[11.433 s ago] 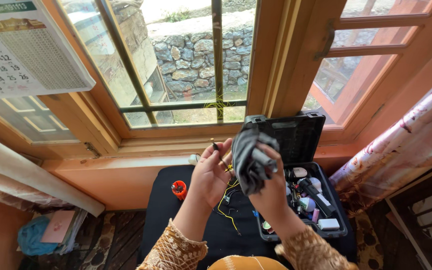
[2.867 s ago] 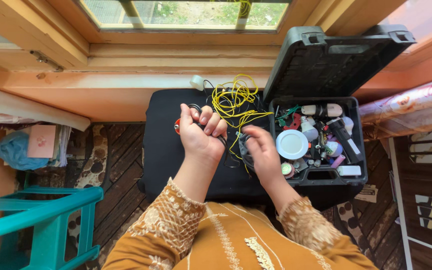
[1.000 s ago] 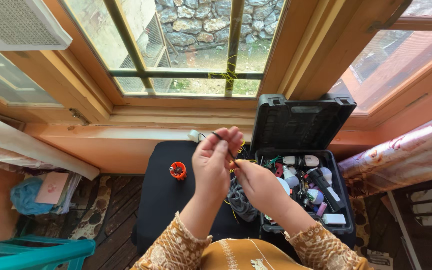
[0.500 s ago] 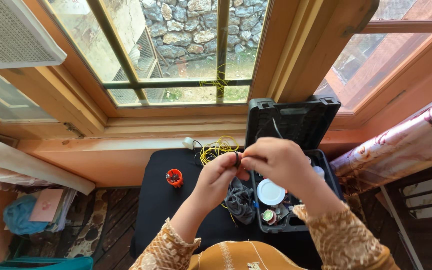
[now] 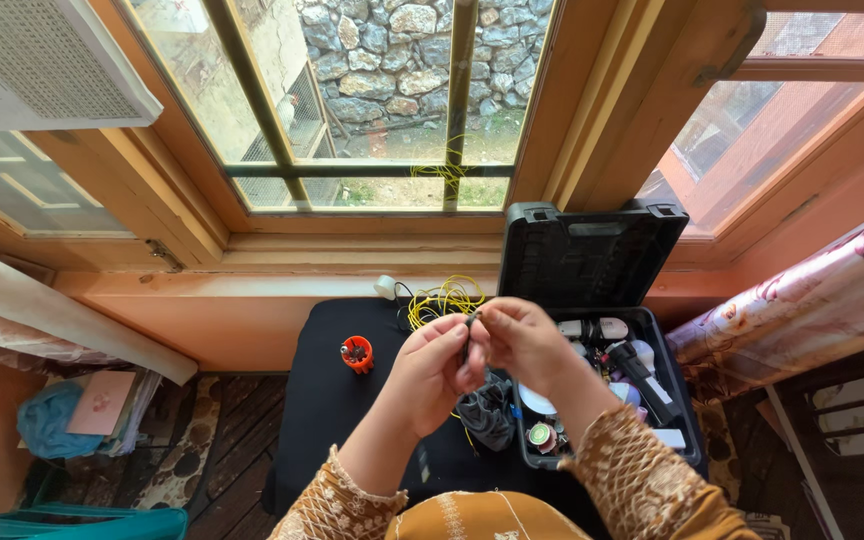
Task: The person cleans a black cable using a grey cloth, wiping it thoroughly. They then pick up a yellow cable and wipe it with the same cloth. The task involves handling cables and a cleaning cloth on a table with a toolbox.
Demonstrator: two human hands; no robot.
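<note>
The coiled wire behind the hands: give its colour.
Yellow. The coiled wire lies on the black table, clearest in the head view.

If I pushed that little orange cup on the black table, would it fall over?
Probably. The orange cup looks small and light, so it may slide first. It stands upright holding small bits, so a hard push could tip it and spill them on the black table.

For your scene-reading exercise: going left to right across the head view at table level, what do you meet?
Blue cloth bundle → small orange cup → left hand → right hand → open black toolbox → floral curtain.
</note>
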